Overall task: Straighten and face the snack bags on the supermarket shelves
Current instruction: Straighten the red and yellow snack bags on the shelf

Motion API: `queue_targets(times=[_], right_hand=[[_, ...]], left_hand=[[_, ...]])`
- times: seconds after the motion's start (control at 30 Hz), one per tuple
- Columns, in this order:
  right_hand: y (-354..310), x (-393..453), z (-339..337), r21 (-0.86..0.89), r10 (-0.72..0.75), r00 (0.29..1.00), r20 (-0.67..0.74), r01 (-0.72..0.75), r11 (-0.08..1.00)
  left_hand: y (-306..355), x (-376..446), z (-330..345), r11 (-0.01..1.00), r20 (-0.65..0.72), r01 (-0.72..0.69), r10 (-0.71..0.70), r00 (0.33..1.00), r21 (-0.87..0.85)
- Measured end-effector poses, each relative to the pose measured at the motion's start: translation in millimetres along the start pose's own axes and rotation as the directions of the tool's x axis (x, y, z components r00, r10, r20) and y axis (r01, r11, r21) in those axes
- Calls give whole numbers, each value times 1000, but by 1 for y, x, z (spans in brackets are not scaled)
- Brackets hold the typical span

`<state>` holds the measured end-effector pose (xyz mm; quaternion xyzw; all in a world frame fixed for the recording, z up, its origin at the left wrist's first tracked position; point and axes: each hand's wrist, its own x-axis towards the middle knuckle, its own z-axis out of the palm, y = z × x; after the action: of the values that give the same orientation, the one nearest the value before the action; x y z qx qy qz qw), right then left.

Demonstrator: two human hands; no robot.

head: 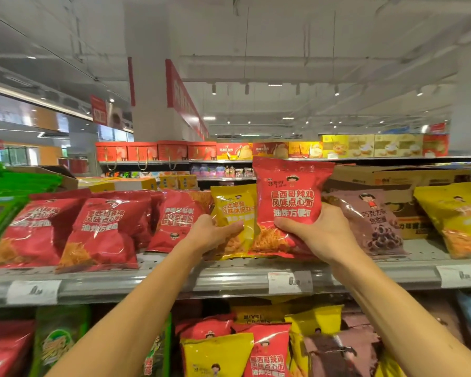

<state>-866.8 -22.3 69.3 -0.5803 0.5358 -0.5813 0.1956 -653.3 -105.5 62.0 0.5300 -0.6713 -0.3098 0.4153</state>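
Facing progress: judging from the top shelf, the work is partly done, with bags still leaning.
Far left: green bags are lying tilted at the edge of the shelf, their print too blurred to read.
Left stretch: red bags are leaning back at uneven angles and overlapping, so this stretch is looking unfaced; their white Chinese lettering is partly lost in glare.
Left hand: the left hand is gripping the yellow bag low on its left side, fingers curled onto its front, the bag standing on the shelf.
Right hand: the right hand is clamping the held red bag at its lower right corner, thumb across the front, holding it upright just beside the yellow one and overlapping its right edge.
Readable writing: the held red bag is showing 墨西哥辣鸡风味点心面 and 油炸方便, with a cartoon child above.
Right stretch: a brown bag with a cartoon girl and ring snacks is leaning, then another yellow bag.
Price tags: the middle tag is starting with a 6; the rest is blurred.
Lower shelf: mixed bags are lying jumbled, likely still to do.
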Motion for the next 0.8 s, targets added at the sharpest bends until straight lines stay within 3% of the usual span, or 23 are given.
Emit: queue_targets(times=[0.07, 0.13, 0.2, 0.27, 0.37, 0.43, 0.57, 0.8], right_hand=[[-8, -1, 19, 12, -16, 1000, 22, 16, 1000], [-16, 0, 42, 6, -43, 999, 16, 43, 999], [-23, 0, 71, 14, -62, 998, 27, 61, 998], [-28, 0, 103, 0, -85, 995, 48, 85, 996], [-34, 1, 152, -34, -75, 995, 71, 78, 996], [-37, 3, 179, -83, -54, 994, 98, 63, 995], [-33, 5, 209, -101, 13, 989, 147, 2, 995], [-29, 9, 206, -262, 85, 956, 282, -8, 965]], left_hand=[[-8, -16, -13, 978, -122, -109, 132, 984, 177], [-21, -39, -32, 895, -222, -184, 292, 930, 407], [-37, -66, -53, 736, -246, -149, 399, 883, 660], [-53, -88, -74, 518, -208, -75, 466, 860, 852], [-66, -105, -96, 335, -148, 4, 405, 902, 942], [-69, -108, -101, 298, -126, 6, 384, 915, 954], [-72, -110, -103, 333, -131, -12, 402, 906, 943], [-74, -106, -101, 342, -177, 27, 414, 893, 939]])
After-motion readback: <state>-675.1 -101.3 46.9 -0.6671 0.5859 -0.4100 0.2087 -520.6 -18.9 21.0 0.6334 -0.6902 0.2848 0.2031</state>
